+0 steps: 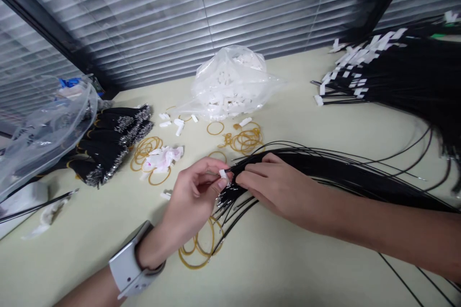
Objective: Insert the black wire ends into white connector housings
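Between the thumb and fingers of my left hand (196,192) is a small white connector housing (223,173), close to the tips of the black wires. My right hand (277,184) lies over the bundle of black wires (331,165), its fingers closed around wires near their metal-tipped ends (230,194). The two hands almost meet at the wire ends. Whether a wire sits inside the housing I cannot tell. Yellow rubber bands (196,252) lie under the loose wire ends, just below my left hand.
A clear plastic bag of white housings (230,84) stands at the back. Rubber bands (247,139) and loose housings (179,127) lie before it. Tied black wire bundles (108,139) sit at left, beside a plastic bag (46,124). Wires with white housings (360,62) are piled at right.
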`<state>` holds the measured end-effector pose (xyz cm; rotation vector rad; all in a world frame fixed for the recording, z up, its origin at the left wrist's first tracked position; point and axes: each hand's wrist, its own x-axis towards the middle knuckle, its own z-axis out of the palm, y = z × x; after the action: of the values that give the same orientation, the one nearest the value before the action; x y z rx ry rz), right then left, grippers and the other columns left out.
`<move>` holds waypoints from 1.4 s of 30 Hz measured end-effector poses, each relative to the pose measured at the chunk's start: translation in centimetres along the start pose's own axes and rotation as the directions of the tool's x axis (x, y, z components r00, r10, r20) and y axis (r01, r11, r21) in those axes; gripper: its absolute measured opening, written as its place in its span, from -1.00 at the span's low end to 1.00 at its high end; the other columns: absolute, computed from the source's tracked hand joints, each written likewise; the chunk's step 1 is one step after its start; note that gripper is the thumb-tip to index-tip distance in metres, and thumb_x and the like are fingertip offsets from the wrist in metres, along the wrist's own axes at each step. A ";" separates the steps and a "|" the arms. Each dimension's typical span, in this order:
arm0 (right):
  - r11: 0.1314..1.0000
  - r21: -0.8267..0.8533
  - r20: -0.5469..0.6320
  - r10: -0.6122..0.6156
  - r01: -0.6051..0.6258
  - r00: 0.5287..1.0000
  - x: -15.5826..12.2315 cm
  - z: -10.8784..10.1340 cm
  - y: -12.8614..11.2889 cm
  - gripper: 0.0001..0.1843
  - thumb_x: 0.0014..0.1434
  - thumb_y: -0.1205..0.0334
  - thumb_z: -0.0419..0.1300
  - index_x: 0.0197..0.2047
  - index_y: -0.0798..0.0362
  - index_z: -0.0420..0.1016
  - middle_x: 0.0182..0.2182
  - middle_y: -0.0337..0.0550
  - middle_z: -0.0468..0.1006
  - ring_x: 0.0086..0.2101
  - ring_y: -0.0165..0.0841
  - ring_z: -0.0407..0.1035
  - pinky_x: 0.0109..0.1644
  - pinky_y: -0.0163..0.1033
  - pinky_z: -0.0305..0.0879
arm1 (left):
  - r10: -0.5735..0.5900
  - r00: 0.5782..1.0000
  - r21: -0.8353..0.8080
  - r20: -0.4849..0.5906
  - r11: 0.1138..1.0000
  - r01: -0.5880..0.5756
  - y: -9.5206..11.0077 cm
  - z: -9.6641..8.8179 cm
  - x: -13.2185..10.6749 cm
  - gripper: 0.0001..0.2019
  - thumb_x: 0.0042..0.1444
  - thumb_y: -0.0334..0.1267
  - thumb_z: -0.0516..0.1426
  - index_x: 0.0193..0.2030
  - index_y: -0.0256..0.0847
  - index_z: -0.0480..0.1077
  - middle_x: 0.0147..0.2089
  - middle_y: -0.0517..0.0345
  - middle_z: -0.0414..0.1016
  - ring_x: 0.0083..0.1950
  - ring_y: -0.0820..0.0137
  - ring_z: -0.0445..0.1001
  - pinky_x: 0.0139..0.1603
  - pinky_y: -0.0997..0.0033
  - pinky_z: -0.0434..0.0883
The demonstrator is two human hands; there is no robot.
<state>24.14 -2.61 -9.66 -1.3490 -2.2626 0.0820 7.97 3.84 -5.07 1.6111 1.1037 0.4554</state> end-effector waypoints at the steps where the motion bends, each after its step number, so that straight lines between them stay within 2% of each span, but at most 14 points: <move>1: 1.000 0.003 -0.010 0.005 -0.005 1.000 0.0 -0.1 0.0 -0.87 0.17 0.36 -0.05 -0.24 0.11 0.27 -0.41 -0.27 0.35 -0.41 -0.51 0.15 -0.26 -0.33 -0.10 | 0.004 1.000 -0.011 -0.006 1.000 -0.004 0.0 -0.1 0.1 -0.82 -0.13 -0.22 0.15 -0.34 -0.21 0.33 -0.40 0.24 0.42 -0.43 0.76 0.38 -0.47 0.91 0.27; 6: 0.996 0.015 -0.027 -0.086 0.086 0.996 0.4 -1.6 0.0 -0.66 0.11 0.13 0.06 -0.10 0.16 0.20 -0.33 -0.29 0.38 -0.38 -0.52 0.17 -0.26 -0.37 0.02 | 0.034 0.999 -0.030 -0.025 0.999 -0.035 0.2 -0.7 0.5 -0.77 -0.13 -0.19 0.15 -0.29 -0.20 0.34 -0.34 0.21 0.44 -0.39 0.73 0.41 -0.40 0.87 0.33; 11: 0.970 -0.147 -0.025 -0.201 0.195 0.979 0.8 -2.2 1.3 -0.80 0.12 0.19 0.05 -0.26 0.17 0.28 -0.39 -0.23 0.36 -0.40 -0.50 0.17 -0.26 -0.34 0.06 | 0.053 0.998 -0.061 -0.024 0.997 -0.054 0.4 -1.0 0.8 -0.76 -0.10 -0.20 0.12 -0.26 -0.21 0.32 -0.28 0.15 0.45 -0.37 0.71 0.41 -0.38 0.84 0.33; 13: 0.913 -0.260 -0.014 -0.330 0.315 0.944 1.1 -2.2 2.1 -0.82 0.15 0.20 0.01 -0.32 0.16 0.30 -0.46 -0.22 0.32 -0.44 -0.50 0.13 -0.31 -0.34 0.05 | 0.065 0.998 -0.061 -0.018 0.996 -0.066 0.3 -1.0 0.8 -0.77 -0.08 -0.19 0.10 -0.26 -0.21 0.31 -0.27 0.15 0.44 -0.36 0.72 0.41 -0.38 0.84 0.31; 16: 0.778 -0.412 0.075 -0.490 0.474 0.869 1.5 -2.7 3.1 -0.88 0.13 0.31 0.01 -0.33 0.14 0.33 -0.51 -0.21 0.25 -0.46 -0.50 0.09 -0.33 -0.32 0.05 | 0.088 0.996 -0.054 -0.030 0.995 -0.089 0.2 -1.1 0.9 -0.77 -0.07 -0.18 0.08 -0.25 -0.20 0.31 -0.29 0.18 0.42 -0.38 0.74 0.39 -0.39 0.85 0.29; 19: 0.710 -0.506 0.069 -0.533 0.489 0.844 1.6 -3.6 3.3 -0.84 0.09 0.38 0.02 -0.22 0.10 0.32 -0.30 -0.13 0.32 -0.31 -0.45 0.17 -0.22 -0.28 0.11 | 0.092 0.994 -0.051 -0.054 0.994 -0.095 0.0 -1.2 0.9 -0.73 -0.08 -0.16 0.09 -0.22 -0.20 0.31 -0.27 0.18 0.40 -0.38 0.74 0.38 -0.38 0.83 0.30; 21: 0.729 -0.558 -0.026 -0.492 0.396 0.870 1.3 -4.0 2.7 -0.82 0.08 0.37 0.03 -0.20 0.06 0.32 -0.16 -0.10 0.29 -0.19 -0.39 0.17 -0.15 -0.24 0.12 | 0.089 0.995 -0.052 -0.048 0.994 -0.092 -0.1 -1.2 0.9 -0.72 -0.08 -0.15 0.09 -0.22 -0.21 0.30 -0.26 0.18 0.40 -0.37 0.74 0.38 -0.37 0.83 0.30; 22: 0.763 -0.562 -0.086 -0.438 0.320 0.895 1.0 -4.0 2.2 -0.82 0.08 0.36 0.04 -0.21 0.04 0.33 -0.16 -0.11 0.29 -0.18 -0.37 0.17 -0.15 -0.24 0.12 | 0.089 0.995 -0.052 -0.041 0.994 -0.091 -0.1 -1.2 0.9 -0.72 -0.09 -0.14 0.09 -0.22 -0.22 0.31 -0.26 0.18 0.40 -0.37 0.73 0.39 -0.36 0.82 0.31; 24: 0.853 -0.511 -0.172 -0.226 0.109 0.959 0.5 -3.6 1.0 -0.83 0.10 0.35 0.01 -0.23 0.00 0.34 -0.29 -0.15 0.32 -0.30 -0.42 0.17 -0.26 -0.29 0.13 | 0.090 0.996 -0.053 -0.026 0.994 -0.092 -0.1 -1.1 0.8 -0.72 -0.09 -0.13 0.09 -0.23 -0.21 0.31 -0.26 0.18 0.40 -0.37 0.74 0.38 -0.36 0.83 0.31; 25: 0.873 -0.486 -0.193 -0.138 0.027 0.971 0.2 -3.3 0.4 -0.84 0.12 0.34 -0.02 -0.24 0.01 0.34 -0.39 -0.15 0.29 -0.40 -0.45 0.15 -0.35 -0.32 0.10 | 0.092 0.996 -0.053 -0.019 0.994 -0.093 0.0 -1.0 0.8 -0.71 -0.09 -0.12 0.09 -0.23 -0.21 0.31 -0.26 0.19 0.41 -0.37 0.74 0.38 -0.36 0.84 0.31; 28: 0.911 -0.396 -0.245 0.012 -0.111 0.970 0.0 -1.9 -0.7 -0.86 0.14 0.33 -0.04 -0.29 0.11 0.31 -0.46 -0.14 0.22 -0.44 -0.49 0.14 -0.43 -0.39 0.10 | 0.100 0.995 -0.047 -0.012 0.994 -0.100 0.0 -0.8 0.7 -0.70 -0.09 -0.08 0.09 -0.22 -0.17 0.31 -0.24 0.21 0.40 -0.39 0.76 0.37 -0.40 0.85 0.29; 33: 0.965 -0.232 -0.244 0.065 -0.123 0.968 0.6 -1.1 -0.5 -0.74 0.18 0.37 -0.10 -0.10 0.16 0.29 -0.38 -0.10 0.24 -0.36 -0.50 0.15 -0.28 -0.37 0.18 | 0.106 0.994 -0.036 -0.032 0.994 -0.107 0.0 -0.9 0.8 -0.73 -0.09 -0.09 0.10 -0.24 -0.15 0.32 -0.26 0.23 0.43 -0.32 0.75 0.40 -0.35 0.85 0.31; 38: 0.993 -0.003 -0.330 0.109 -0.116 0.938 0.7 -1.3 -0.1 -0.83 0.16 0.35 -0.04 -0.35 0.20 0.34 -0.43 -0.15 0.30 -0.37 -0.53 0.18 -0.28 -0.41 0.17 | 0.068 0.997 -0.020 -0.044 0.997 -0.069 0.1 -0.8 0.9 -0.74 -0.11 -0.12 0.13 -0.25 -0.14 0.35 -0.27 0.22 0.50 -0.27 0.72 0.44 -0.33 0.86 0.33; 42: 0.979 0.053 -0.260 0.202 -0.195 0.944 0.5 -1.3 -0.2 -0.79 0.17 0.31 -0.06 -0.34 0.16 0.38 -0.41 -0.16 0.31 -0.36 -0.53 0.20 -0.29 -0.39 0.17 | 0.062 0.997 -0.036 -0.046 0.997 -0.064 0.2 -0.5 0.6 -0.75 -0.11 -0.17 0.15 -0.24 -0.12 0.34 -0.25 0.24 0.51 -0.20 0.71 0.46 -0.25 0.90 0.36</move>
<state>24.37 -2.58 -8.33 -1.4757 -1.8963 0.0000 8.02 4.64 -4.87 1.6128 1.0740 0.5528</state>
